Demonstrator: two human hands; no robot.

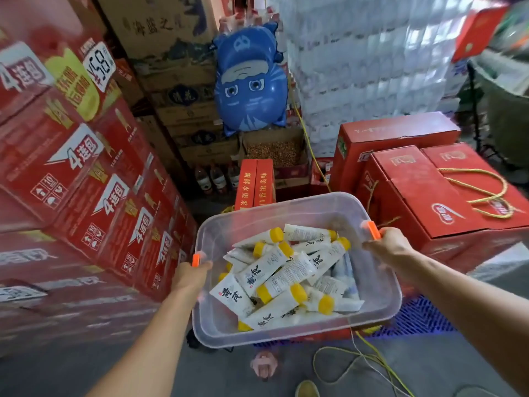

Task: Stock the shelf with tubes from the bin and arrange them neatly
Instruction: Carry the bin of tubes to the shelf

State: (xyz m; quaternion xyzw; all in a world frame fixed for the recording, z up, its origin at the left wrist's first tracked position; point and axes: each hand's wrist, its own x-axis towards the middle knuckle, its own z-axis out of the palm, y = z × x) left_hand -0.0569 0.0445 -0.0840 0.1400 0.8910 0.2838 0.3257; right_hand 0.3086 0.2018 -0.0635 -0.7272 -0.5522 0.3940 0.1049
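Observation:
I carry a clear plastic bin (375,313) in front of me, held off the floor. My left hand (190,275) grips its left rim beside an orange clip. At the right rim, my right hand (389,246) grips near the other orange clip. Inside lie several white tubes (286,277) with yellow caps and black lettering, piled loosely across one another. No shelf is in view.
Red cartons (94,179) are stacked high on the left. More red boxes (429,193) with yellow rope handles stand at the right. A blue cat-face balloon (252,81) hangs ahead, before wrapped bottle packs (366,61). Yellow cord (369,359) lies on the grey floor.

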